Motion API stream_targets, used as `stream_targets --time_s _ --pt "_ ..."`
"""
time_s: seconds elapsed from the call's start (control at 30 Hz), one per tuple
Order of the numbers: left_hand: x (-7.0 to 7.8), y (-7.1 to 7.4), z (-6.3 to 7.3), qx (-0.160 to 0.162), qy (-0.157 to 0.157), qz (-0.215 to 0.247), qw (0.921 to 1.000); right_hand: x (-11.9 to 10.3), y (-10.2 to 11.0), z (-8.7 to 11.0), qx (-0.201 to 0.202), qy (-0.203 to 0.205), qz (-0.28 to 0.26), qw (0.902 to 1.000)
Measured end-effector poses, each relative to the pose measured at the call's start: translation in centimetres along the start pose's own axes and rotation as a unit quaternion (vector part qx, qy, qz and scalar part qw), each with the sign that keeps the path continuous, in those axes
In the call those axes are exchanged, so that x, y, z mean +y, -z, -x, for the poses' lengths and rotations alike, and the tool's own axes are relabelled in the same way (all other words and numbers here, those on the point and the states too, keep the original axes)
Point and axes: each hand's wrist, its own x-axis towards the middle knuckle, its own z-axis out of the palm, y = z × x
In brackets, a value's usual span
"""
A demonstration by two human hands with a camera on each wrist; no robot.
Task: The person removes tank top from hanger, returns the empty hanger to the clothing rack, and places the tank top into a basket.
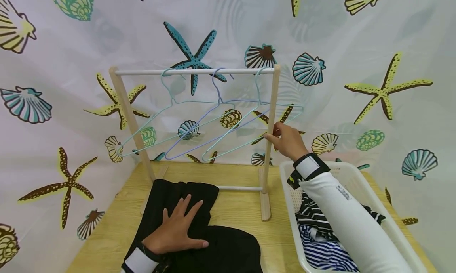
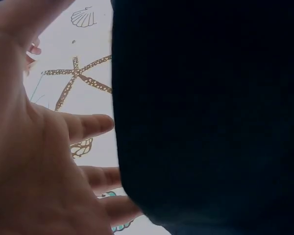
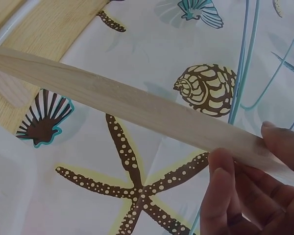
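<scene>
My right hand (image 1: 287, 140) pinches the right wooden post (image 1: 267, 166) of a small clothes rack, with the thumb on the near side and the other fingers beyond it. In the right wrist view, the fingers meet the post (image 3: 137, 108) near its end in the frame. Fingers spread wide, my left hand (image 1: 174, 230) lies over a black garment (image 1: 235, 245) spread on the table. Dark cloth (image 2: 210, 117) fills most of the left wrist view, beside the spread fingers. From the rack's white top rod (image 1: 142, 72) hang two teal hangers and one blue hanger (image 1: 219, 101), all bare.
To the right, a white plastic basket (image 1: 347, 176) holds striped clothes (image 1: 320, 251), partly hidden under my right forearm. The wooden table (image 1: 103, 229) carries the rack and its lower white rod (image 1: 240, 188). Behind hangs a curtain (image 1: 331, 31) printed with shells and starfish.
</scene>
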Motion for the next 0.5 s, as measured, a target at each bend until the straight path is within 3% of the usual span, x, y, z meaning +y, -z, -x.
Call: stream_targets --time_s 0.17,0.33,0.5 --pt "-0.3 -0.3 0.1 0.001 0.003 -0.006 1.0 -0.1 0.4 0.9 -0.014 -0.014 -0.001 0.9998" --pt "-0.5 -0.5 0.0 0.01 0.005 -0.003 0.9999 0.5 2.0 2.8 -0.054 -0.034 0.02 0.9978" --pt "-0.8 -0.1 0.0 0.019 0.013 -0.004 0.9997 1.3 3.6 5.1 -0.088 -0.02 0.049 0.9947"
